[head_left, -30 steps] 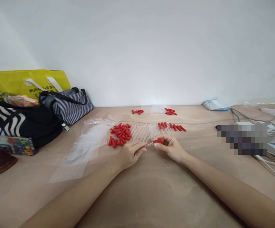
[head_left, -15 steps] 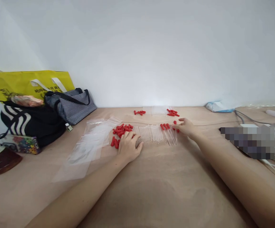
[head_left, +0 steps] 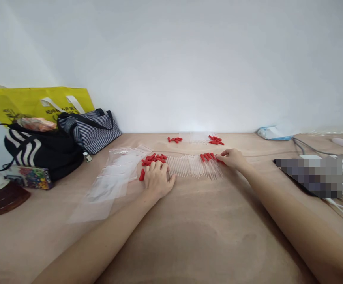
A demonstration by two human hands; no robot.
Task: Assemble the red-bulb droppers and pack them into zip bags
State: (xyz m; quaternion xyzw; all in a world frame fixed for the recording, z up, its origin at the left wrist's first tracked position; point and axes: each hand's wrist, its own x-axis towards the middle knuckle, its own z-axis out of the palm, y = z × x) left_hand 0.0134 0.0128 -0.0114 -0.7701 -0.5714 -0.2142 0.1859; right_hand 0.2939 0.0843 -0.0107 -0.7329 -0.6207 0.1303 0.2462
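Observation:
My left hand (head_left: 158, 180) lies palm down with its fingers over the near side of a pile of red rubber dropper bulbs (head_left: 150, 157); its thumb is spread apart, and what lies under the fingers is hidden. Thin clear dropper tubes (head_left: 186, 166) lie side by side in a row between my hands. At the row's right end, several tubes carry red bulbs (head_left: 207, 156) at their far ends. My right hand (head_left: 233, 159) pinches a red dropper bulb (head_left: 219, 157) between thumb and fingertips, just right of those capped tubes.
Clear plastic bags (head_left: 107, 185) lie left of the pile. Behind are more red bulbs (head_left: 175, 140), bagged tubes (head_left: 199, 138) and another bulb group (head_left: 216, 140). Bags (head_left: 90, 130) stand at left. A tissue pack (head_left: 274, 133), cables and a pixelated dark device (head_left: 307, 177) are at right.
A fourth red bulb now lines up beside the three at the row's right end. My right hand has closed its fingertips on a bulb. My left hand has shifted slightly left over the pile.

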